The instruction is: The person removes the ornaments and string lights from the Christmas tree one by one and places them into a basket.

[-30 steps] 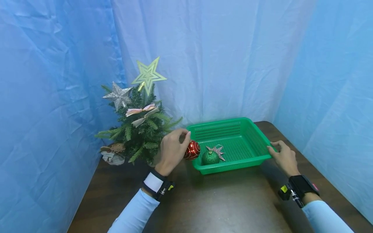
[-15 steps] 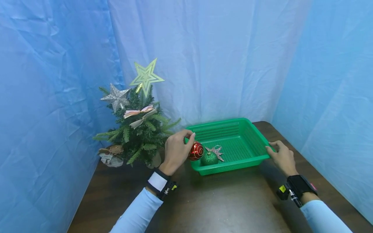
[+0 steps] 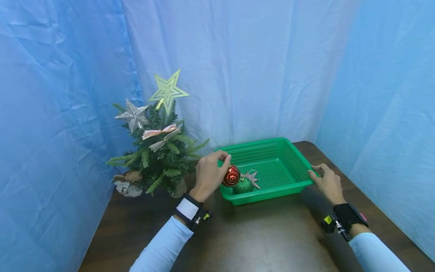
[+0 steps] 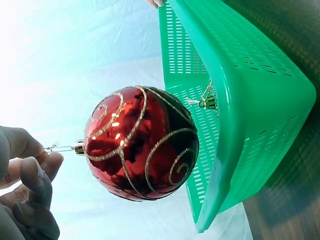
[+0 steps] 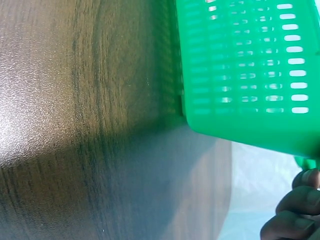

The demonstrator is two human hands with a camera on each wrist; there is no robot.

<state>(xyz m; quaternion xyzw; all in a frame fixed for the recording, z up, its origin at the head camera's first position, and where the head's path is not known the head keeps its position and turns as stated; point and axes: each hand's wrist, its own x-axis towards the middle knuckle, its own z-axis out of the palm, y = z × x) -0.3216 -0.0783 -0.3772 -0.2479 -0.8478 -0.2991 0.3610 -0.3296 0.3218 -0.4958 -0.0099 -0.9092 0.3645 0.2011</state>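
My left hand (image 3: 210,174) pinches the thin hanging loop of a shiny red Christmas bauble (image 4: 141,143) with gold swirls. The bauble hangs over the left end of a green plastic basket (image 3: 268,193). Inside that end lie a green glitter bauble (image 3: 243,185) and a pinkish glitter star (image 3: 252,179), just beyond the red one. At the opposite end, my right hand (image 3: 328,183) grips the basket's rim between thumb and fingers; in the right wrist view its curled fingers (image 5: 292,205) show at the lower right corner.
Left of the basket stands a small Christmas tree (image 3: 170,162) bearing a gold star (image 3: 168,90), a silver star (image 3: 133,114) and ribbon bows (image 3: 159,131). Blue cloth (image 3: 238,75) hangs around the dark wooden table (image 3: 244,238).
My left hand has carried the red bauble rightward, from beside the basket's left rim to over its left end. The right hand keeps its hold on the rim.
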